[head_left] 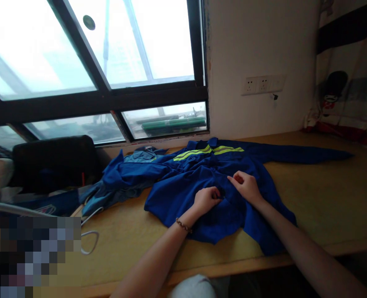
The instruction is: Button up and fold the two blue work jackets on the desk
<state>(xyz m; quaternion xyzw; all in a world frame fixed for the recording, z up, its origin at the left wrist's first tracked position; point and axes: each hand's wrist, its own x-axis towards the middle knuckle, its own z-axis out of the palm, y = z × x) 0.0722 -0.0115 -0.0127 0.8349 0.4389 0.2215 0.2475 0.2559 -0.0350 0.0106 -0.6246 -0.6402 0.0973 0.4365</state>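
Note:
A blue work shirt (183, 203) with yellow-and-grey reflective strips lies spread on the tabletop, its collar toward the window and one sleeve stretched out to the right. My left hand (207, 198), with a beaded bracelet at the wrist, is closed with its fingertips pinching the shirt's lower front, beside a small dark patch. To the right and slightly higher, my right hand (245, 187) is held just over the cloth, thumb and finger brought together in a pinch. Whatever might be between those fingertips is too small to make out.
Lighter blue clothing (136, 188) is bunched left of the shirt. A black bag (56, 161) stands by the window (146, 45), and a white cable (93, 236) curls on the wooden table (329, 198). Sockets (262, 84) and a patterned curtain (351, 78) are at right.

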